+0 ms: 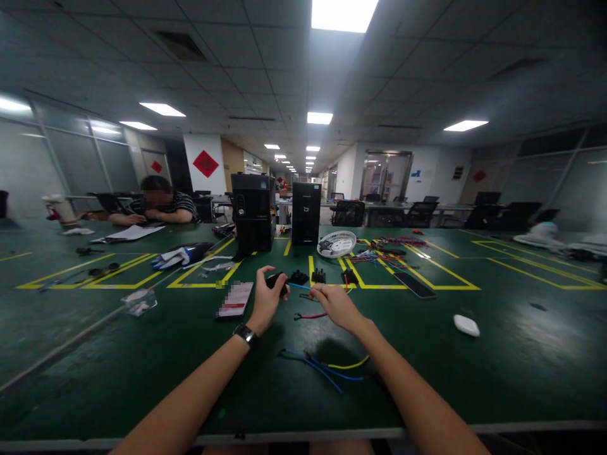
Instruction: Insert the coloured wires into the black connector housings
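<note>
My left hand [265, 299], with a watch on its wrist, is closed around a small black block-like part [277, 282]; its exact kind is hard to make out. From that part a blue wire [298, 287] runs to my right hand [337, 306], which pinches it between thumb and finger. Just beyond my hands stand several similar black parts [318, 277] in a row on the green table. A red wire [312, 316] with a dark end lies below my right hand. Closer to me, blue wires [325, 366] and a yellow wire [351, 365] lie loose between my forearms.
Two black computer towers [253, 215] stand beyond my hands, near a white round grille [337, 244]. A lit phone [236, 299] lies left, a dark phone [415, 285] and white case [466, 325] right. Wire bundles [379, 258] lie behind. A person [165, 208] leans on the table, far left.
</note>
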`<state>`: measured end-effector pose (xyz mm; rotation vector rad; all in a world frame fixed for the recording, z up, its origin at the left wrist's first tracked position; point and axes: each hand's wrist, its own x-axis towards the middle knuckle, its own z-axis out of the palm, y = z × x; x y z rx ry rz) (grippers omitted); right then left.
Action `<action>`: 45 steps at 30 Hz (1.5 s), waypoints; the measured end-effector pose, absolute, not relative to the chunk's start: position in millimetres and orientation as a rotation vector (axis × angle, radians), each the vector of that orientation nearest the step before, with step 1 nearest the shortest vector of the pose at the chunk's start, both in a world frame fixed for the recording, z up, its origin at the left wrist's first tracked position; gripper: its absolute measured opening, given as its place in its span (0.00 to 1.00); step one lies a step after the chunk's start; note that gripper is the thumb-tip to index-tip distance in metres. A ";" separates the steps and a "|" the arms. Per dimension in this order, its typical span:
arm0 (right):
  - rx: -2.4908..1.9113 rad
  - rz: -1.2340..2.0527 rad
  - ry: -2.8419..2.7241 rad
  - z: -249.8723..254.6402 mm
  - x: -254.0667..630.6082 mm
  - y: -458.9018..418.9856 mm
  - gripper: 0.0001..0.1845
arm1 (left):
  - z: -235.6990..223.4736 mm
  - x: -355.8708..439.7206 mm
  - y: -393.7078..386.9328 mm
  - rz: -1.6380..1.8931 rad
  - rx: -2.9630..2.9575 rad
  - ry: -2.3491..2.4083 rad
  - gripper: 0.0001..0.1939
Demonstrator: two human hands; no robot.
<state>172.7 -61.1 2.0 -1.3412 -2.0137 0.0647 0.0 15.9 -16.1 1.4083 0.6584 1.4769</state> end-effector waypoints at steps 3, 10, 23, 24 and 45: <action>-1.438 0.004 -2.103 -14.9 167.8 -61.0 0.12 | -17.4 -5.7 28.2 1.668 1.242 0.777 0.24; -1.512 -0.021 -2.057 -17.8 172.7 -59.3 0.14 | -13.1 -48.4 65.0 1.522 0.827 0.830 0.15; -1.227 0.080 -2.108 -4.8 180.2 -54.3 0.32 | -29.7 25.8 -10.9 0.933 1.070 0.558 0.25; -1.278 0.045 -2.099 -3.6 189.1 -49.2 0.30 | -30.9 22.7 -8.1 0.944 1.154 0.570 0.25; -2.315 0.005 -1.907 -24.1 322.4 49.9 0.31 | -25.4 8.4 -12.6 1.022 2.571 0.466 0.09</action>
